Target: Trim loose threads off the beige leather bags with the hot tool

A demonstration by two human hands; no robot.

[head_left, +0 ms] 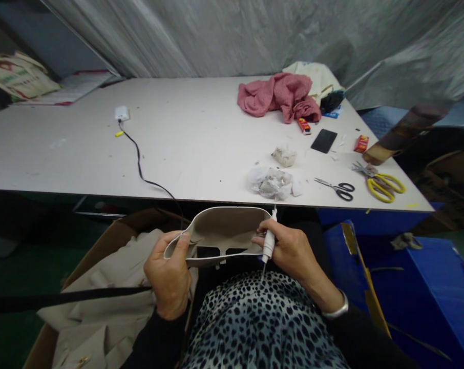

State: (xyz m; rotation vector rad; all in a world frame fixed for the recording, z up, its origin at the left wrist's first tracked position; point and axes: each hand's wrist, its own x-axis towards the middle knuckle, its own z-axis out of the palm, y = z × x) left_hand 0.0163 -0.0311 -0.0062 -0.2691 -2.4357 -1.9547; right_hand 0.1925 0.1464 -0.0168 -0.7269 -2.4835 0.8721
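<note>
Beige pouch [226, 225] just before the table's near edge [201, 197]: left hand [168, 274] pinches its rim, right hand [293, 248] curls round a white tool [269, 243].

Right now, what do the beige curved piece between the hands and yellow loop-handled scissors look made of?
Beige curved piece: matte, likely real or faux leather; smooth, rim bending softly.
Yellow loop-handled scissors: blades apparently metal, dull grey; handles probably plastic, evenly bright yellow.

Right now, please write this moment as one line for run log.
left grip: pinching beige open piece | right grip: holding white pen-like tool beside piece | table: black-handled scissors, yellow-handled scissors
</note>
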